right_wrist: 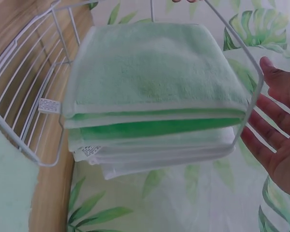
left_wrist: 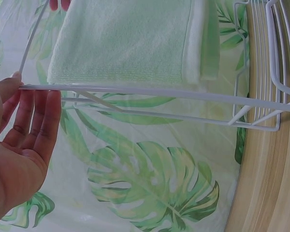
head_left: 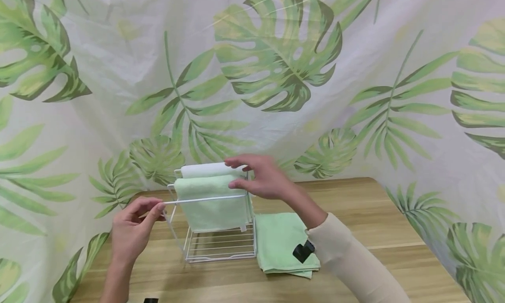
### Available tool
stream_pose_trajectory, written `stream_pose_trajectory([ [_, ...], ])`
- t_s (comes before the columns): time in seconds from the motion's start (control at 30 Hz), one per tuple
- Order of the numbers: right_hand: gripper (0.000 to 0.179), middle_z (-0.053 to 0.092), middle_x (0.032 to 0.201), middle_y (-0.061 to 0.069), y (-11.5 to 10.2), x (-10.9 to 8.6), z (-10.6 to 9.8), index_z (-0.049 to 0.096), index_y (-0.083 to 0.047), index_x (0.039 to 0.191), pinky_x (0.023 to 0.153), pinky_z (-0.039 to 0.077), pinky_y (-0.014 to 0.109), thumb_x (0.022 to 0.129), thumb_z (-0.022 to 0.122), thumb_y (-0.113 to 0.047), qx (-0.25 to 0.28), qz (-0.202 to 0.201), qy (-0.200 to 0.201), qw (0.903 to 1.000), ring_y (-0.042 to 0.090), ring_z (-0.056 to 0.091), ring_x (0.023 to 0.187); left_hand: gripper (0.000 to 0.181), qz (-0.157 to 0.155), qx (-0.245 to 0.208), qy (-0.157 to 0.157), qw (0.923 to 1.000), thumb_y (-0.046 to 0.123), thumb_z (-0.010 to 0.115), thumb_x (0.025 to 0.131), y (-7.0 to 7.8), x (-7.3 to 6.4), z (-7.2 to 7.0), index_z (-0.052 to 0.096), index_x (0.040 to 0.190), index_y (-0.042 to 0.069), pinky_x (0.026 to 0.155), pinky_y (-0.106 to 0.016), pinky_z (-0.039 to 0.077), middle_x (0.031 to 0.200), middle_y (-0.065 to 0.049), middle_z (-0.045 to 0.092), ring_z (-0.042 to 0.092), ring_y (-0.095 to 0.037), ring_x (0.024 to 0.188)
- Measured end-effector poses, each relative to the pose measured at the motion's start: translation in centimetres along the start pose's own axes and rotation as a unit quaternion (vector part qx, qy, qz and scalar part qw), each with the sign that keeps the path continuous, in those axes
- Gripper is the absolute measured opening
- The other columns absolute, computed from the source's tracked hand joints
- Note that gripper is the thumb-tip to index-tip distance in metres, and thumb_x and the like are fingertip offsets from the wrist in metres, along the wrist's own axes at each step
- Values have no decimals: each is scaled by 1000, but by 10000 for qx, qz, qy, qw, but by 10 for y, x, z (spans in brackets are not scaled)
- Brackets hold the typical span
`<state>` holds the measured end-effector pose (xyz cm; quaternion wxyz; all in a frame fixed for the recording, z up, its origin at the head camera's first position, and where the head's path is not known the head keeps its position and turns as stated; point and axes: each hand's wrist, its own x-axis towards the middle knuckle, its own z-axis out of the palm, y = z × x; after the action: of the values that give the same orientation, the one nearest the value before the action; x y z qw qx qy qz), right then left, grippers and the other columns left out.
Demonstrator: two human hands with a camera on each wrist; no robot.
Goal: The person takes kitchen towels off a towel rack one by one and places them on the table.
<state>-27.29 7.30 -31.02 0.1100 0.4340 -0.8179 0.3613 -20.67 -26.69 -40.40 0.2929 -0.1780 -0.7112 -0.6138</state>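
Observation:
A white wire rack [head_left: 221, 261] stands on the table, with rails at its top. Over one rail hangs a folded light green towel [head_left: 213, 208], and a white towel [head_left: 203, 169] hangs on the rail behind it. My left hand [head_left: 132, 224] pinches the left front top corner of the rack between thumb and fingers, as the left wrist view also shows. At the rack's right end, my right hand [head_left: 264, 176] has its thumb and fingers spread beside the towels. In the right wrist view its fingertips [right_wrist: 253, 118] lie right at the wire frame.
Just right of the rack, a folded green towel stack [head_left: 280, 237] lies on the wooden table [head_left: 355, 233]. Behind the table hangs a leaf-patterned curtain [head_left: 276, 132]. A small black device [head_left: 304, 251] sits at the right sleeve.

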Motion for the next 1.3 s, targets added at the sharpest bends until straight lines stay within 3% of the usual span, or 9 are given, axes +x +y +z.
stream_pose_trajectory([
  [0.23,55,73,141,9,-3,15,11,66,-4,143,108,63,40,94,85,-20,-287,-196,-316,9989,23,72,129,7,20,27,11,10000,-21,68,93,-1,-1,0,67,100,-19,67,-20,67,87,7,76,77,-6,75],
  [0.63,54,70,146,9,1,27,18,65,-4,145,114,60,36,95,84,-17,32,134,-690,9975,22,69,133,8,95,34,0,9999,-21,67,94,-2,0,1,66,101,-20,68,-19,67,88,7,76,77,-5,76],
  [1.1,52,74,140,2,0,33,21,69,-14,144,114,58,36,96,83,-29,-372,573,-1154,9910,17,69,133,9,85,149,9,9999,-21,68,93,-1,0,2,67,101,-19,67,-18,67,88,9,76,77,-6,74],
  [1.3,43,76,135,-2,-1,35,25,73,-19,138,110,60,34,98,82,-31,-647,714,-1169,9885,17,71,130,9,180,132,-8,9998,-22,68,93,-2,-1,3,68,101,-18,67,-17,66,88,8,76,77,-6,74],
])
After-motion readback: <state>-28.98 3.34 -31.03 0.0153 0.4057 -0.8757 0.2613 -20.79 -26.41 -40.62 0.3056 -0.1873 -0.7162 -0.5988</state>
